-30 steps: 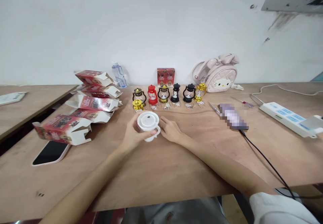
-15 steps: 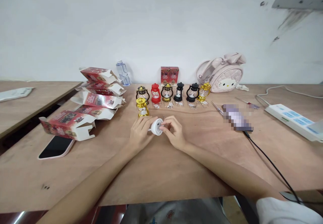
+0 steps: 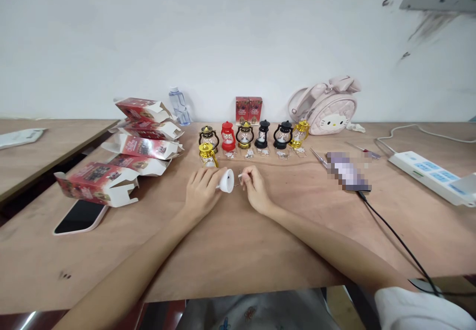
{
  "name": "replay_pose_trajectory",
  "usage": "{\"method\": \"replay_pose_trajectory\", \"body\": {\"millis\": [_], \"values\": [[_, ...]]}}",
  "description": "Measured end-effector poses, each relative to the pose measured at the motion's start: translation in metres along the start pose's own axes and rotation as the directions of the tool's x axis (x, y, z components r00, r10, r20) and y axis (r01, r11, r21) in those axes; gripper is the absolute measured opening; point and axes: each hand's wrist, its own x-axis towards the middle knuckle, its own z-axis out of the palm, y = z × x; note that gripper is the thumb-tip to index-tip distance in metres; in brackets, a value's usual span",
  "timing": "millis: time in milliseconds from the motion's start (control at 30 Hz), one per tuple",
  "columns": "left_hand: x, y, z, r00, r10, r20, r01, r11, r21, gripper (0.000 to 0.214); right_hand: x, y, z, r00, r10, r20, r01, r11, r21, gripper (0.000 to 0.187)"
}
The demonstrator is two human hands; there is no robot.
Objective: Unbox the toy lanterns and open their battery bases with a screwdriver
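My left hand (image 3: 201,190) is closed around a white plastic candle insert (image 3: 227,181), its round hollow end facing right. A little to the right, my right hand (image 3: 256,192) pinches a small white part with thin wires (image 3: 240,178); its exact kind is too small to make out. A gap separates this part from the insert. Just beyond my left hand stands a gold mini lantern (image 3: 208,154). Farther back is a row of lanterns, among them a red lantern (image 3: 228,137) and a black lantern (image 3: 283,136), with small white-and-wire pieces (image 3: 249,154) lying in front.
Opened red boxes (image 3: 100,179) are piled at left, beside a phone (image 3: 80,217). Along the wall stand a bottle (image 3: 179,107), two red boxes (image 3: 249,111) and a pink bag (image 3: 334,114). At right lie a blurred device (image 3: 345,171), screwdrivers (image 3: 366,153) and a power strip (image 3: 427,174).
My right hand has drawn away from the insert to the right, with the small wired part in its fingers. The insert has turned and shifted slightly left in my left hand.
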Motion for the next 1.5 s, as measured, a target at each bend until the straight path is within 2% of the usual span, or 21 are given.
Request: {"method": "replay_pose_trajectory", "body": {"millis": [67, 267, 333, 400, 500, 600, 733, 800, 1000, 1233, 1500], "values": [[0.001, -0.003, 0.0, 0.999, 0.014, -0.045, -0.011, 0.997, 0.074, 0.028, 0.007, 0.004, -0.004, 0.998, 0.061, -0.029, -0.061, 0.998, -0.031, 0.016], [0.003, -0.005, 0.0, 0.997, 0.056, -0.048, -0.048, 0.987, 0.156, 0.027, 0.023, 0.008, -0.007, 0.979, 0.145, 0.146, -0.12, 0.978, -0.169, 0.009], [0.003, -0.005, 0.001, 0.996, 0.067, -0.054, -0.057, 0.984, 0.168, 0.027, 0.023, 0.009, -0.005, 0.973, 0.164, 0.16, -0.134, 0.974, -0.184, 0.003], [0.002, -0.005, 0.002, 0.996, 0.068, -0.056, -0.057, 0.982, 0.183, 0.027, 0.023, 0.008, -0.004, 0.977, 0.16, 0.143, -0.136, 0.977, -0.162, 0.008], [0.002, -0.007, 0.003, 0.998, 0.062, -0.033, -0.054, 0.98, 0.19, 0.026, 0.019, 0.005, -0.005, 0.991, 0.082, 0.108, -0.069, 0.99, -0.124, 0.011], [0.001, -0.007, 0.004, 0.998, 0.06, -0.02, -0.055, 0.98, 0.189, 0.027, 0.013, -0.003, -0.005, 0.994, -0.058, 0.095, 0.069, 0.99, -0.122, 0.008], [0.001, -0.004, 0.004, 0.997, 0.08, -0.012, -0.076, 0.981, 0.176, 0.027, 0.005, -0.015, -0.002, 0.948, -0.309, 0.074, 0.316, 0.942, -0.115, 0.009], [0.001, -0.003, 0.003, 0.996, 0.084, -0.003, -0.082, 0.982, 0.172, 0.028, 0.002, -0.019, 0.0, 0.923, -0.378, 0.07, 0.384, 0.915, -0.128, 0.01], [0.001, 0.0, 0.003, 0.997, 0.08, -0.004, -0.079, 0.985, 0.156, 0.03, 0.0, -0.02, 0.002, 0.9, -0.435, 0.039, 0.436, 0.89, -0.135, 0.009], [0.002, 0.003, 0.0, 0.996, 0.081, -0.047, -0.074, 0.987, 0.14, 0.03, 0.001, -0.018, 0.001, 0.924, -0.381, 0.039, 0.383, 0.923, -0.048, 0.007], [0.001, 0.004, 0.0, 0.996, 0.066, -0.059, -0.057, 0.987, 0.148, 0.03, -0.006, -0.016, 0.002, 0.881, -0.467, 0.071, 0.472, 0.865, -0.17, 0.01]]}}
